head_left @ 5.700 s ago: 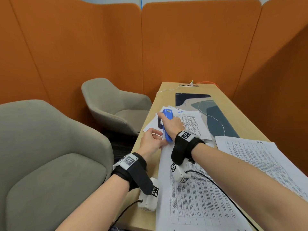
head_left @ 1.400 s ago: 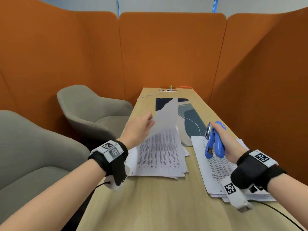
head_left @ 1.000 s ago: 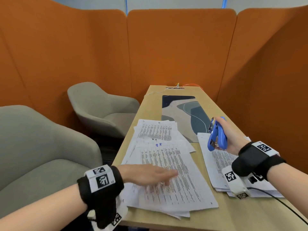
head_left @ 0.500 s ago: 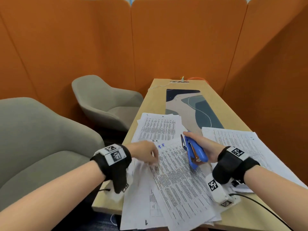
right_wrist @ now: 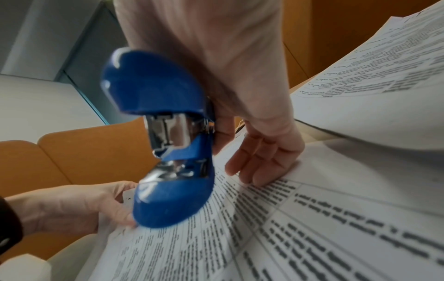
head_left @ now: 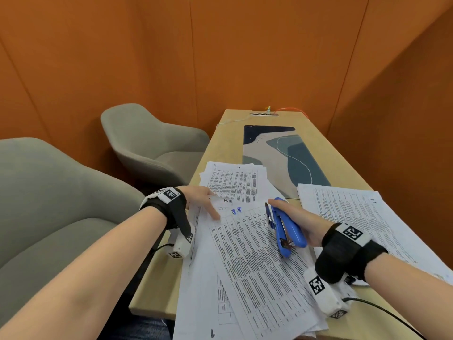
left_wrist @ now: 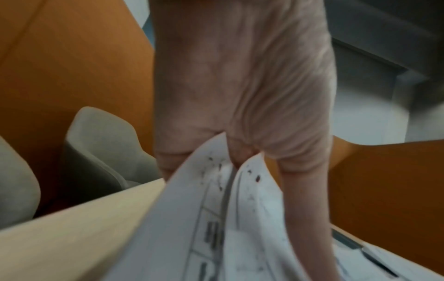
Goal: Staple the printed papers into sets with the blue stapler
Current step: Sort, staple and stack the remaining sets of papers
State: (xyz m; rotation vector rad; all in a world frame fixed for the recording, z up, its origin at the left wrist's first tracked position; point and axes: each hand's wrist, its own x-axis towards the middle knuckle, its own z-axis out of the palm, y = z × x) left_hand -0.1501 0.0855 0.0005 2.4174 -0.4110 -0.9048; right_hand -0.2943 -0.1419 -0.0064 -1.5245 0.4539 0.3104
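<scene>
Papers [head_left: 247, 261] lie fanned under my left hand [head_left: 199, 198], its fingers gripping corners; my right hand [head_left: 301, 223] clasps the blue stapler [head_left: 285, 228]. Unsquared sheets could staple crooked.

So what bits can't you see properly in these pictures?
- Words on the printed papers: too small in the head view, blurred in both wrist views.
- Left hand fingertips: hidden behind the sheets, left wrist view.
- Blue stapler far side: covered by the right hand, head view.
</scene>
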